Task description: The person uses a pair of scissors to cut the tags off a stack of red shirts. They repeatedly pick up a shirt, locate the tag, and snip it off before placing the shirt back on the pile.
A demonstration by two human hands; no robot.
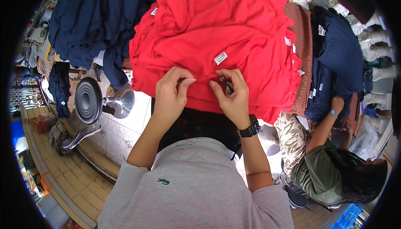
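Note:
A heap of red garments (pixel 200 24) spreads in front of me, with small white labels showing on it. Just above its near edge is my left hand (pixel 173 87), thumb and forefinger pinched together; anything between them is too small to make out. Close by on the right, my right hand (pixel 234 93) curls around a small dark metal tool (pixel 227 86), which looks like thread snips and lies mostly hidden in the palm. Its thumb and forefinger face the left hand across a narrow gap. A white label (pixel 220 58) lies on the red cloth just beyond both hands.
Dark blue garments (pixel 90 20) are piled at the far left. More navy garments (pixel 336 57) lie at the right, where a co-worker (pixel 330 166) handles them. A round black stool (pixel 88 100) stands left. White balusters (pixel 376 53) line the right side.

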